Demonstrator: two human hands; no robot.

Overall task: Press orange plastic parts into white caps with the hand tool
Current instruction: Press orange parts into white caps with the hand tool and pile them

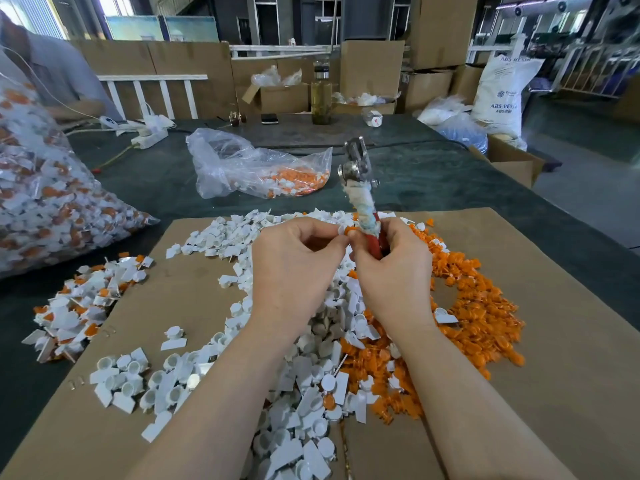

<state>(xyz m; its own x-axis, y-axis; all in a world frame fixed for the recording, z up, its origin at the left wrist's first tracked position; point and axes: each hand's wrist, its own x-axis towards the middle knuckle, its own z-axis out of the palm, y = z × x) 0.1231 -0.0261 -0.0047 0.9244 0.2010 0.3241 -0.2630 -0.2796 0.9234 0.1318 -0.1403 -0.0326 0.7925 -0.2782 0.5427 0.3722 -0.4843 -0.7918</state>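
Note:
My left hand (294, 268) pinches a white cap (341, 231) with an orange part (351, 232) at its fingertips. My right hand (394, 268) grips the red handles of the hand tool (360, 188), which stands upright with its metal jaws at the top and cloth wrapped round its middle. The right thumb and forefinger also touch the orange part. Both hands hover above a brown cardboard sheet (554, 341). Loose white caps (221, 237) cover its middle and left. Loose orange parts (481, 306) lie in a heap on the right.
A pile of joined white-and-orange pieces (79, 306) lies at the left edge. A big clear bag of them (45, 202) stands far left; a smaller open bag (256, 171) lies behind. A person (52, 74) sits back left. Bottle (321, 95), boxes and sacks stand behind.

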